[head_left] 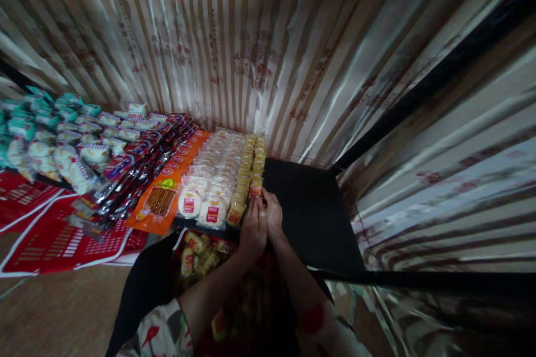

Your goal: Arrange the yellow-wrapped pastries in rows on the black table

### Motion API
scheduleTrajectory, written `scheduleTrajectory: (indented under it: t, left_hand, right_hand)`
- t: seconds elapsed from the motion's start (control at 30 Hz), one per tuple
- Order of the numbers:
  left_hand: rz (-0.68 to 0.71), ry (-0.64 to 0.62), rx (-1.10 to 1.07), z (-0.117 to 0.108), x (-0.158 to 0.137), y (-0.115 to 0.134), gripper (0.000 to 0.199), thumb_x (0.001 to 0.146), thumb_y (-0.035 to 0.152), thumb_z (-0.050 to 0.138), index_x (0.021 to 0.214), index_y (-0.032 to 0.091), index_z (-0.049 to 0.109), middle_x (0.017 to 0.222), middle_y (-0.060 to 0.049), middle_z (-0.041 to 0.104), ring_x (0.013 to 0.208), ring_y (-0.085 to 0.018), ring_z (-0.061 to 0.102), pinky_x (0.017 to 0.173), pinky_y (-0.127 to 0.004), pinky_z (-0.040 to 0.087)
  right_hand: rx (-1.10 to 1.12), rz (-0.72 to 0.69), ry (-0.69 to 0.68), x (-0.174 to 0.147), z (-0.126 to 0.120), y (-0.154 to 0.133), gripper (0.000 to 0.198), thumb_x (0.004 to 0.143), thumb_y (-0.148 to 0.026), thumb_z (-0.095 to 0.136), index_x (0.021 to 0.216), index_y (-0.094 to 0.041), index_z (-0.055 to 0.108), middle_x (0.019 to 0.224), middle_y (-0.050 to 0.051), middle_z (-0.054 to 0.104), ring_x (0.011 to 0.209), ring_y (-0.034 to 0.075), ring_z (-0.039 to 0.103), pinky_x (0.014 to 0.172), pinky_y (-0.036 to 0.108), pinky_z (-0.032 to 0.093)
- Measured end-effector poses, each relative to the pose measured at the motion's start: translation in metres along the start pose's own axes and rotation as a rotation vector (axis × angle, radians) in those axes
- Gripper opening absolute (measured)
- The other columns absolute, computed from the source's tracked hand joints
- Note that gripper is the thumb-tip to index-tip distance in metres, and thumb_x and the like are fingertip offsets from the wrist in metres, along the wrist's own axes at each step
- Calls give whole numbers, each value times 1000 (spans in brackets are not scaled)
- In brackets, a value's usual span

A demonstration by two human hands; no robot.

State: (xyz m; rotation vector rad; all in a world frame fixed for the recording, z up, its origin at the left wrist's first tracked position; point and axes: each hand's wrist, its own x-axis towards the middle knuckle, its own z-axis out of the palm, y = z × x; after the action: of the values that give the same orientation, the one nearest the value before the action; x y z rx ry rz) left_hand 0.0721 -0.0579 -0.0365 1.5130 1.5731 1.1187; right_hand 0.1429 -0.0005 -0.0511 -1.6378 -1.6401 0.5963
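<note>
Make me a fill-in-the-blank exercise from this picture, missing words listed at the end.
1. The left hand and right hand are at the near end of the yellow packets, which stand in ______ rows.
2. The round white crackers lie between the yellow packets and the ______ bag.
3. The bare black surface lies to the ______ of the yellow packets.
4. The perforated basket at the lower left is ______.

Missing words: two; orange; right; red.

Two hands (253, 230) (273, 214) show (plus two yellow packet rows (245, 170)).
</note>
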Motion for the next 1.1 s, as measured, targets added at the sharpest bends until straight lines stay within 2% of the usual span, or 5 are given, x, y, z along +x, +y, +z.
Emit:
scheduleTrajectory:
  t: [0.57, 0.73, 0.9, 1.0, 1.1]
  left_hand:
    - [50, -9, 45, -8, -11, 2, 51, 90, 27, 23, 136, 5, 33, 144, -15, 34, 135, -20, 28, 113, -38, 25]
    - [59, 13, 80, -24, -38, -2, 42, 89, 22, 28, 124, 12, 47, 129, -13, 52, 123, -19, 45, 105, -39, 36]
    - [71, -2, 104, -60, -90, -22, 27, 85, 18, 36, 100, 17, 58, 99, -7, 63, 96, -17, 58, 88, -35, 46]
    - [-98, -29, 180, -81, -124, -43, 23, 84, 19, 39, 96, 17, 59, 95, -7, 64, 94, -18, 59, 86, -34, 46]
    - [-393, -99, 323, -94, -152, -65, 32, 80, 15, 44, 110, 12, 54, 112, -13, 60, 108, -20, 55, 93, -33, 42]
  right_hand:
    - [47, 34, 11, -3, 2, -2, 51, 80, -40, 47, 124, -17, 53, 99, 9, 56, 85, 18, 56, 77, 31, 48]
    - [152, 44, 131, -20, -6, -12, 55, 78, -38, 51, 126, -12, 47, 112, 14, 54, 93, 19, 57, 75, 30, 50]
    - [302, 84, 185, -73, -14, -26, 41, 84, -39, 43, 115, -13, 52, 99, 11, 63, 84, 16, 60, 66, 25, 48]
    - [274, 67, -21, -119, -13, -28, 32, 86, -38, 41, 102, -17, 58, 84, 6, 67, 72, 15, 61, 65, 25, 48]
    - [76, -3, -354, -161, -2, -19, 22, 85, -30, 44, 91, -20, 63, 88, 5, 69, 82, 17, 63, 77, 28, 46]
